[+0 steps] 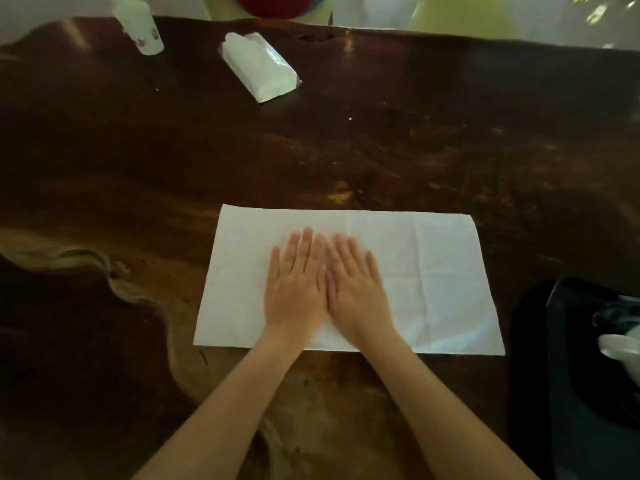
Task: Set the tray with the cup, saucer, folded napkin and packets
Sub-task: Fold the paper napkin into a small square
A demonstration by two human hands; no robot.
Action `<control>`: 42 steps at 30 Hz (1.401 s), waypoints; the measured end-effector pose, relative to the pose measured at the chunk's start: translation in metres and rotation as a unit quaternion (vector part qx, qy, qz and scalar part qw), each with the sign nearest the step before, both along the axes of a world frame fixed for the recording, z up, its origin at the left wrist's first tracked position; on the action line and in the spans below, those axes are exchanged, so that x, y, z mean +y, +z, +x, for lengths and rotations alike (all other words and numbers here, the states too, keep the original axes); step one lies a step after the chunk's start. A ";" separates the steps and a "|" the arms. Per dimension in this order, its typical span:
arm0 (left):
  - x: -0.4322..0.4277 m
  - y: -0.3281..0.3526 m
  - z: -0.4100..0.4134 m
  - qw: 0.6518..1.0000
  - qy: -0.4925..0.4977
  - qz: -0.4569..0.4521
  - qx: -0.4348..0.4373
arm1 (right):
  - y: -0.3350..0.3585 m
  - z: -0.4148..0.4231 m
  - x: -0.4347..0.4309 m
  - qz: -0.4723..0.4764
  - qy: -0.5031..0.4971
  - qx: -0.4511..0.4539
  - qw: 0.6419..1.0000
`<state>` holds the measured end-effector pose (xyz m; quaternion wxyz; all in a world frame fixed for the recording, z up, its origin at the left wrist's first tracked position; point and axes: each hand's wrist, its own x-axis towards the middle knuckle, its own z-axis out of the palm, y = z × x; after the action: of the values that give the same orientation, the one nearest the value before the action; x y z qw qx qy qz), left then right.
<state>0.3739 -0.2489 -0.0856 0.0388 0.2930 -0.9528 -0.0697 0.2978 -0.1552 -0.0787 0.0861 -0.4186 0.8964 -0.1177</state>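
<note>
A white paper napkin (433, 278) lies flat as a wide rectangle on the dark wooden table, near its front edge. My left hand (298, 285) and my right hand (356, 289) press on its middle, palms down, fingers together and side by side, touching each other. Neither hand holds anything. At the right edge a black tray (540, 341) is partly in view, with a white piece of crockery (620, 348) on it, cut off by the frame.
A plastic pack of white napkins (259, 69) lies at the back of the table. A white bottle (138, 26) stands at the back left. The table (415, 140) has an uneven edge at the left.
</note>
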 end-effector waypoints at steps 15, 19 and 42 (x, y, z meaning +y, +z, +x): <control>-0.062 -0.003 0.058 0.997 0.047 0.015 -0.063 | -0.004 -0.061 0.105 0.079 -0.174 0.023 0.981; -0.029 0.003 0.037 0.996 0.076 0.047 -0.020 | 0.002 -0.037 0.069 0.012 -0.223 -0.021 0.975; -0.047 0.056 0.129 0.929 -0.330 -0.131 -0.105 | 0.053 -0.018 0.153 0.218 0.081 0.128 0.964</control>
<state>0.5031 -0.2956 -0.0293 -0.0484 -0.0395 -0.9950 0.0782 0.2793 -0.0019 -0.0259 0.0689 -0.4727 0.8668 0.1430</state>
